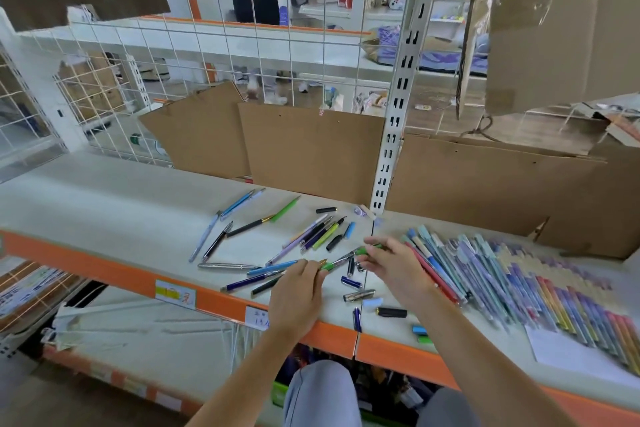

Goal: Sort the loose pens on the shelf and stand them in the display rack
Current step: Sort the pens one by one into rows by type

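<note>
we see both hands over the shelf (104, 191), working on one green pen (341, 258). the left hand (298, 291) pinches its nib end with curled fingers, and the right hand (394, 267) grips the green cap (367, 249) at the other end; whether the cap is seated on the barrel we cannot tell. the pen lies tilted just above the shelf, between the hands. loose pens (304, 236) lie scattered to the left and behind the hands, pointing every way, with separate caps (391, 312) near the front edge. to the right a long row of packaged pens (519, 281) lies fanned flat, touching one another. cardboard sheets (311, 149) lean against the wire grid (207, 45) at the back. a white upright (391, 135) stands between them. no rack shows clearly.
</note>
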